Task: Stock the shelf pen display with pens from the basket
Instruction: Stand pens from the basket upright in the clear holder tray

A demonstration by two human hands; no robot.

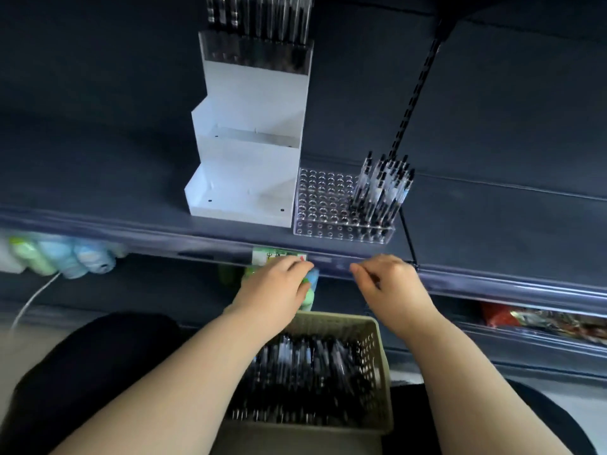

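A beige perforated basket point(377, 356) sits on my lap, filled with several black-and-clear pens point(305, 372). On the dark shelf above stands a clear pen rack point(323, 205) with rows of holes. Its right side holds several upright pens point(381, 188), while the holes on its left are bare. My left hand point(279, 284) and my right hand point(389, 280) hover side by side over the basket's far rim, just below the shelf's front edge. Their fingers are loosely curled toward each other. I see no pen in either hand, though the view is blurred.
A white tiered display stand point(243, 178) stands left of the rack, with dark pens point(259, 27) in its clear top tier. A slotted black upright point(417, 90) rises behind the rack. Pastel bottles point(62, 257) and red packets point(499, 315) lie on the lower shelf.
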